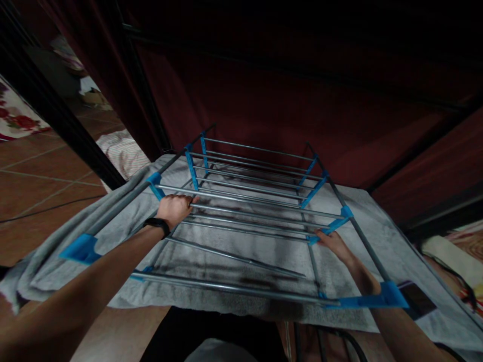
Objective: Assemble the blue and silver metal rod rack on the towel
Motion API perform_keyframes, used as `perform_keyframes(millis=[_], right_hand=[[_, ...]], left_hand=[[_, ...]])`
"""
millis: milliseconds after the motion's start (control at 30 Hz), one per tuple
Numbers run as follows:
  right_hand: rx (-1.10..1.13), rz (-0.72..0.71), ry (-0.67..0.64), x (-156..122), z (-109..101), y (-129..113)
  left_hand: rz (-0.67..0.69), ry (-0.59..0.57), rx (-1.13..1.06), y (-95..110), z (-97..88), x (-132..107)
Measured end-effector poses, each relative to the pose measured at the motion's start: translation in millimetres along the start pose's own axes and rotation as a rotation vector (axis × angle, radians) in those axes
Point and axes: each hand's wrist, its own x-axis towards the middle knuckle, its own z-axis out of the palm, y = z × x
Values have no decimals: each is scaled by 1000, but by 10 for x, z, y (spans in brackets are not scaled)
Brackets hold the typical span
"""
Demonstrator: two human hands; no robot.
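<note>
Rack (pixel 249 201) and phone (pixel 417 300) on grey cloth (pixel 377 211)

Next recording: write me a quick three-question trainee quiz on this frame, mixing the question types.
1. True or false: the left hand and the right hand both touch the rack.
2. Which wrist bears the black band? A: left. B: right.
3. Fill in: the rack's plastic connectors are coloured ___.

Key: 1 true; 2 A; 3 blue.
</note>
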Motion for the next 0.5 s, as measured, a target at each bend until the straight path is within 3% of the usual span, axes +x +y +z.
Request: perform_keyframes(millis=[500], right_hand=[[57,56,-71,19,-46,-55]], left_hand=[[-9,-55,-68,-13,-23,6]])
